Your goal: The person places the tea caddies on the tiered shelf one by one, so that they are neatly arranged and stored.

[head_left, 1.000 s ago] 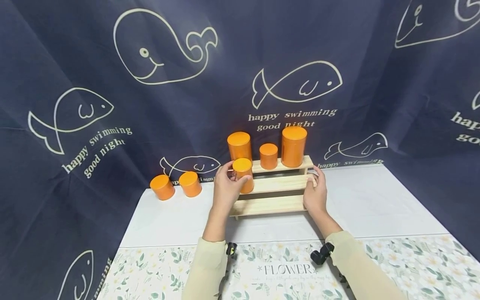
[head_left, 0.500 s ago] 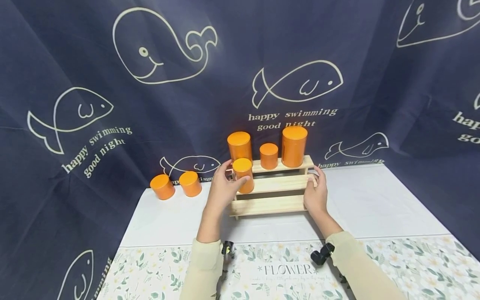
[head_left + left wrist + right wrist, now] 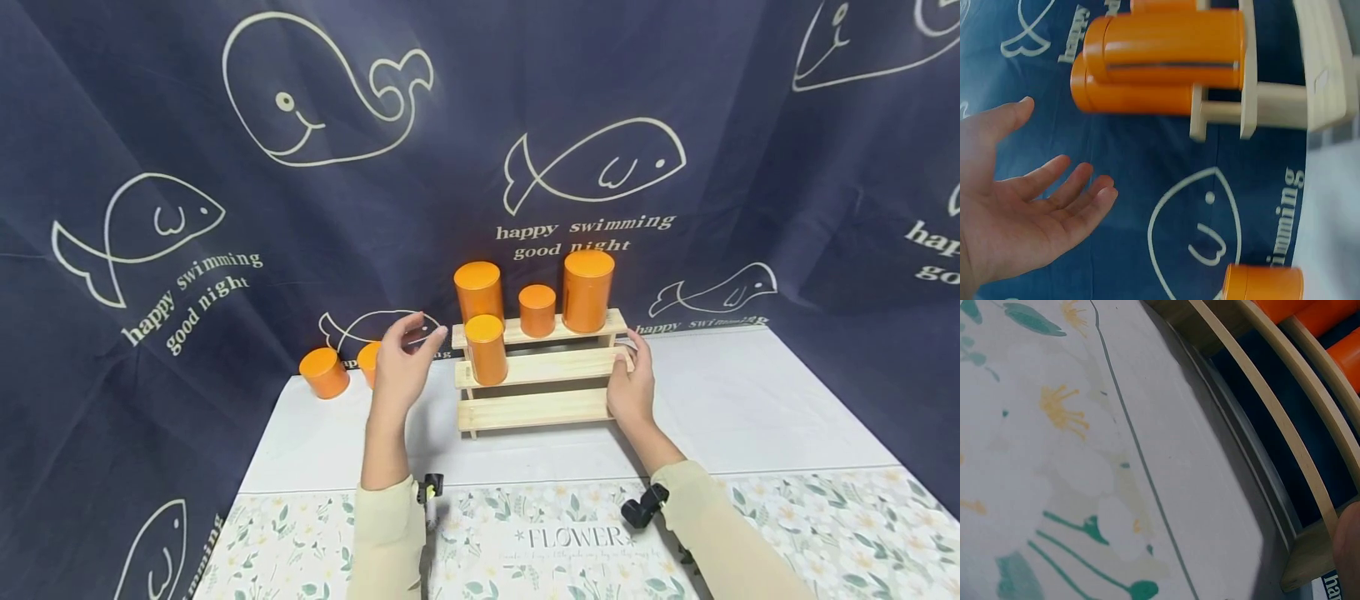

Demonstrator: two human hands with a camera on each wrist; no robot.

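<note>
A three-step wooden rack (image 3: 555, 367) stands on the table. On its top step are a tall orange canister (image 3: 588, 292), a short one (image 3: 537, 312) and another large canister (image 3: 478, 292) at the left. One medium orange canister (image 3: 487, 354) stands at the left end of the middle step. My left hand (image 3: 402, 367) hangs in the air left of the rack, holding nothing, fingers spread apart from the thumb; the left wrist view shows its bare palm (image 3: 1029, 231). At the rack's right end, my right hand (image 3: 632, 387) grips the side, its thumb in front.
Two short orange canisters stand on the table at the left: one near the corner (image 3: 325, 373), the other (image 3: 367, 363) partly behind my left hand. A dark blue curtain (image 3: 465, 208) hangs close behind. Floral cloth (image 3: 562, 542) covers the table's front.
My left hand has let go of the medium canister on the middle step and moved left, away from the rack. The right hand stays at the rack's end.
</note>
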